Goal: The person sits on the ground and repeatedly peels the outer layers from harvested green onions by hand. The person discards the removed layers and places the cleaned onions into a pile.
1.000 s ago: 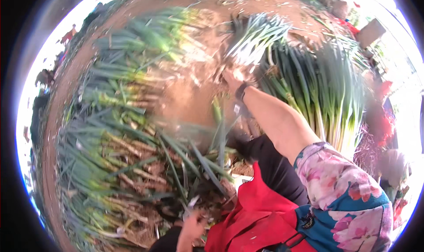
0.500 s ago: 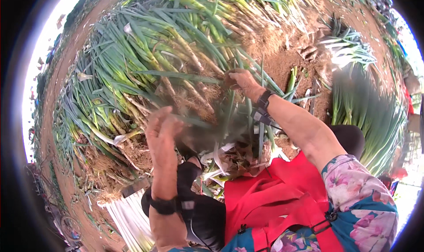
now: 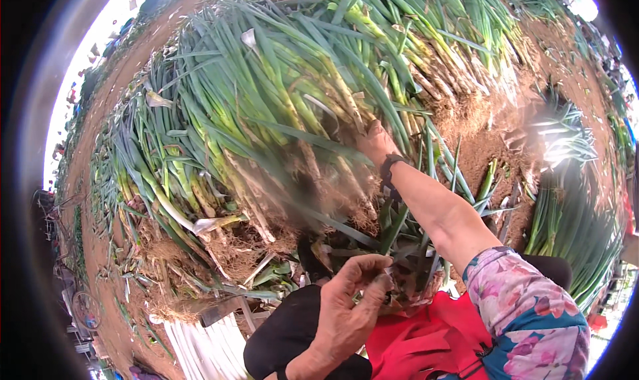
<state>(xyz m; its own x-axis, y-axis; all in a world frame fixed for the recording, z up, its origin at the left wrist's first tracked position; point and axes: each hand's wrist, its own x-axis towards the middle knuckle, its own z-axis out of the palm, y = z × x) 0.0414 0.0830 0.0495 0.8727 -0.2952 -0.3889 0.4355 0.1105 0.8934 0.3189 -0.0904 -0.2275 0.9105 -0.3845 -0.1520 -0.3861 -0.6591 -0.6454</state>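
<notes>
A big heap of long green onions (image 3: 266,94) lies in front of me, leaves pointing away and dirty roots toward me. My right hand (image 3: 377,142) reaches into it, its fingers closed at the pale lower end of a green onion (image 3: 346,97); the fingertips are partly hidden and blurred. Nearer my lap, my left hand (image 3: 349,307) is raised with curled fingers, thumb and forefinger almost meeting. Whether something small sits between them is hard to see. Loose dark green leaves (image 3: 399,230) stick up between my two hands.
Cleaned white stalks (image 3: 206,347) are stacked at the lower left. Another pile of green onions (image 3: 566,227) lies to the right, with white-ended ones (image 3: 562,140) beyond it. A red apron (image 3: 426,340) covers my lap. Bare soil (image 3: 476,157) shows beside the heap.
My left hand has moved from the heap's near edge toward my lap and to the right. My right hand now reaches in among the stalks. The view has shifted, so the heap appears farther right.
</notes>
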